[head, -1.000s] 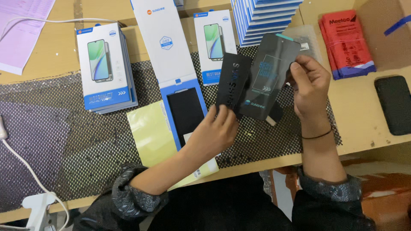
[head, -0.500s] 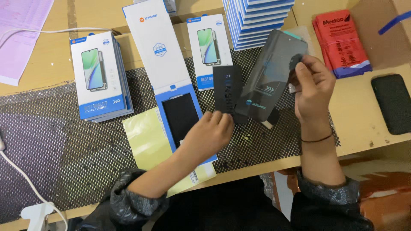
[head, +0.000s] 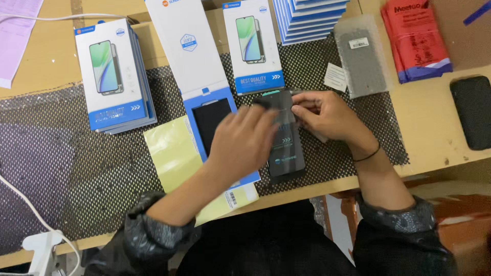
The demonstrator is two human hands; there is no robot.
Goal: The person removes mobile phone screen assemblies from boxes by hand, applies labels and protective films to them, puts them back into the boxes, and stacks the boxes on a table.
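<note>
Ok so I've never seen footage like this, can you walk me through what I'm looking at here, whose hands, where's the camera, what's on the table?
There is no machine: these are a person's two bare hands, filmed from a camera on their head looking down. The left hand and right hand both rest on a dark phone-shaped panel lying on a black mesh mat over a wooden table. Beside it lie an open blue-and-white box, a yellow sheet, stacked phone-picture boxes, red packets and a black phone.
</note>
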